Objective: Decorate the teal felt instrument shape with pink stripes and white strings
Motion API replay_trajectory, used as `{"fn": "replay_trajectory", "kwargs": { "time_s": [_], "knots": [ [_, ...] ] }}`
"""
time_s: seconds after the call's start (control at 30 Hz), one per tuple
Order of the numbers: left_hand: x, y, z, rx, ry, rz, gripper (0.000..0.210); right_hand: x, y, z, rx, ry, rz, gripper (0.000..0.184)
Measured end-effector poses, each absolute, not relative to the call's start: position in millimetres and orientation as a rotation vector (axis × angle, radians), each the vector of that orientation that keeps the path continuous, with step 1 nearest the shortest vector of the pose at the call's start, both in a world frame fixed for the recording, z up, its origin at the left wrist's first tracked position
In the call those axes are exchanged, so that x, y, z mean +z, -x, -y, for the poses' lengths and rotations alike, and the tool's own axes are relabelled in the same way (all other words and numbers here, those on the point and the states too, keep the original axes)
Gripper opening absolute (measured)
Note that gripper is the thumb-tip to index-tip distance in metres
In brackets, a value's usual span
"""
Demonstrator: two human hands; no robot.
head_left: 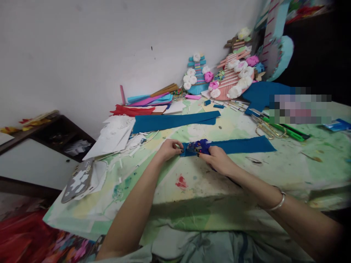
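Note:
A long dark-blue strip (244,145), which looks like felt or paper, lies across the table in front of me. My left hand (170,149) is at its left end, thumb and fingers pinched on the edge. In my right hand (219,160) is a blue glue gun (201,147) with a small red light on its side. Its front end points left, over the strip close to my left fingertips. Whether the nozzle touches the strip I cannot tell. A second blue piece (175,121) lies folded just behind.
White paper sheets (111,135) and scraps lie at left, near a grey phone case (77,182). Gold-handled scissors (264,128) and a green cutter (290,131) are at right. Decorated guitar shapes with paper flowers (196,78) lean on the wall.

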State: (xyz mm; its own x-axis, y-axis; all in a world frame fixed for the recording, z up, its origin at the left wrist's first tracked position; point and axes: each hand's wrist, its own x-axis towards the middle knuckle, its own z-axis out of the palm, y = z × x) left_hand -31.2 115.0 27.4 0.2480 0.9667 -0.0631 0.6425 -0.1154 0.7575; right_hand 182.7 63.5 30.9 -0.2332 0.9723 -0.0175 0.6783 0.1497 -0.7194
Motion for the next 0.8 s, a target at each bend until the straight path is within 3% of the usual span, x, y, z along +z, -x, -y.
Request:
{"fn": "replay_trajectory", "kwargs": {
  "time_s": [0.8],
  "knots": [
    [29.3,31.0,-114.9,0.59,-1.811,-1.462,0.018,29.4,-179.5,-74.7,0.968,1.488,1.83,0.033]
  ]
}}
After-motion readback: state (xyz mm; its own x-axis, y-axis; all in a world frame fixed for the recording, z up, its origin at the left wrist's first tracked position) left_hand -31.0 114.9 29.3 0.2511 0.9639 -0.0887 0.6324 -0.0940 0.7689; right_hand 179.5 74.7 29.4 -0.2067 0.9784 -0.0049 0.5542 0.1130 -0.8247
